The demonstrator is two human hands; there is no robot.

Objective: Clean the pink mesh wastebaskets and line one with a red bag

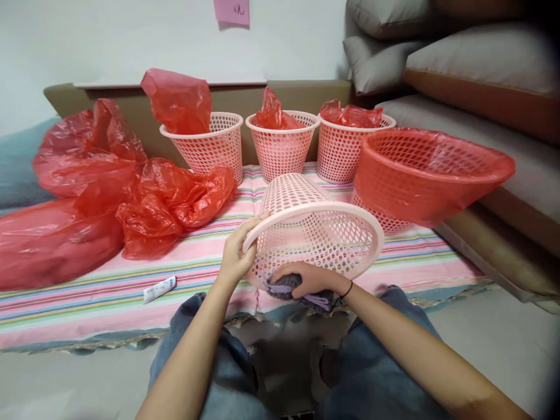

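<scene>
A pale pink perforated plastic wastebasket (301,192) lies tipped over, its wide mouth facing me. My left hand (238,251) grips the rim at the left, thumb on the near side. In my right hand (310,279) is a grey and purple cleaning cloth (321,300), bunched up and pressed against the lower rim. Part of the cloth is hidden under my fingers. Beyond, to the right, stands another wastebasket (385,221) with a red plastic bag (406,189) stretched over its rim.
Three pink baskets (227,151) with red bags stuffed inside line the back. Loose red bags (87,175) are heaped at left on the striped cloth (210,256). A small white packet (160,289) lies in front. Grey cushions (490,58) are piled on the right.
</scene>
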